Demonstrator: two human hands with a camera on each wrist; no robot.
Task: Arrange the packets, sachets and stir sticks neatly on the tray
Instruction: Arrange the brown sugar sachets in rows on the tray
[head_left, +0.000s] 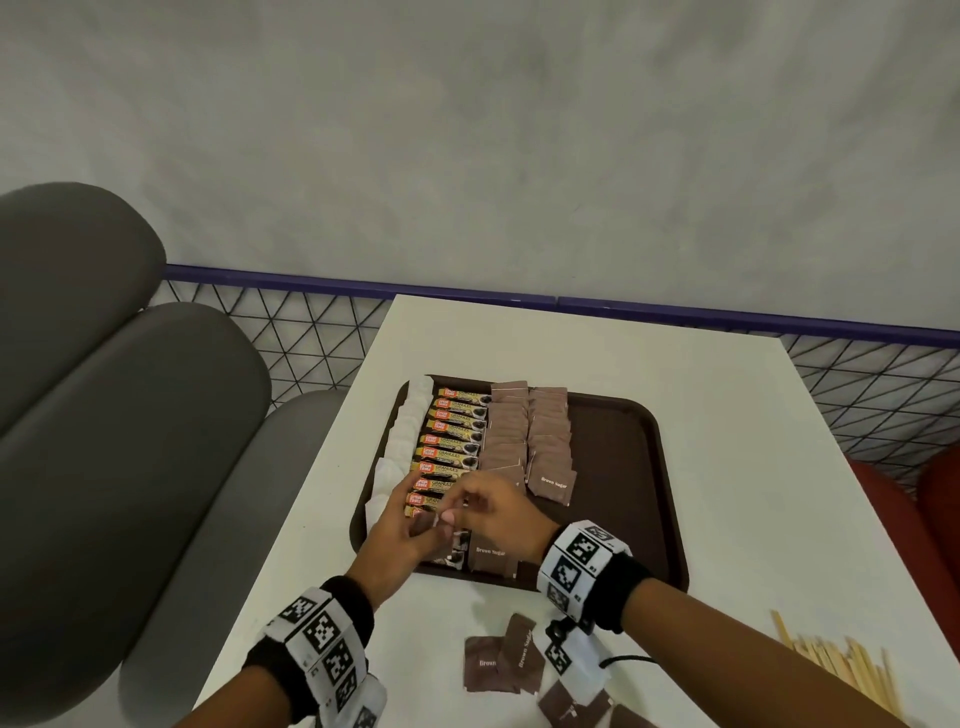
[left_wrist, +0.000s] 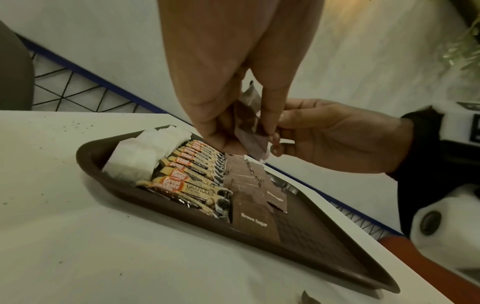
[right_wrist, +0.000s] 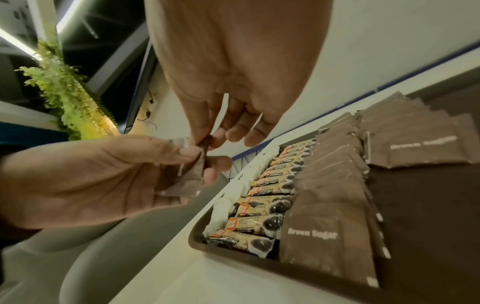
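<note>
A brown tray (head_left: 639, 467) on the white table holds a column of white sachets (head_left: 402, 441), a column of coffee granule packets (head_left: 452, 441) and two columns of brown sugar sachets (head_left: 524, 436). Both hands hover over the tray's near-left corner and share one brown sugar sachet (head_left: 422, 525). My left hand (head_left: 415, 530) grips its body (right_wrist: 187, 176). My right hand (head_left: 465, 501) pinches its upper edge (right_wrist: 205, 145) between thumb and forefinger. Several loose brown sugar sachets (head_left: 498, 660) lie on the table near me. Wooden stir sticks (head_left: 841, 667) lie in a heap at the near right.
A grey cushioned bench (head_left: 130, 415) runs along the table's left side. A wire mesh rail with a blue top (head_left: 311, 322) stands behind the table (head_left: 727, 405). A red seat (head_left: 914, 514) is at the right. A black cable (head_left: 626, 661) lies by my right wrist.
</note>
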